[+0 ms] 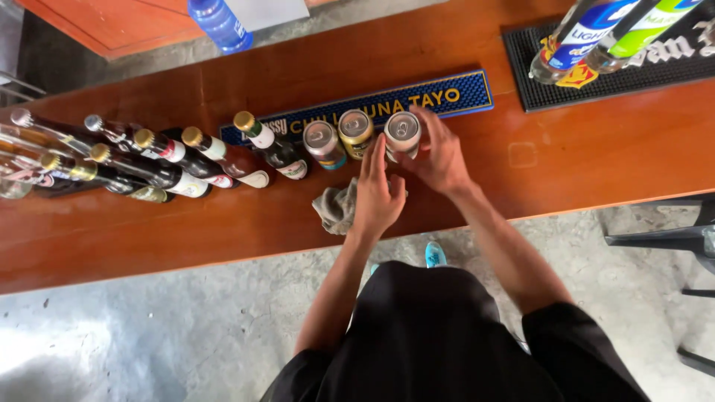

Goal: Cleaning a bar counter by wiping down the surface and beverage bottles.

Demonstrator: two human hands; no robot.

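Three cans in a row on our wooden counter [566, 160], our right hand [439, 158] gripping the rightmost can [402, 132], our left hand [377, 198] open beside it, grey cloth [335, 205] just left, bottles [160, 160] further left

Both bare forearms reach forward and converge, the hands meeting close together. The left hand [376, 195] lies flat and palm-down, fingers straight and held together, pointing ahead, the wrist in line with the forearm. The right hand [436, 152] sits just beyond and to the right of the left, its wrist bent inward, fingers curled and spread in a loose grasp toward the left, thumb near the left hand's fingertips. Short dark sleeves end at the elbows.
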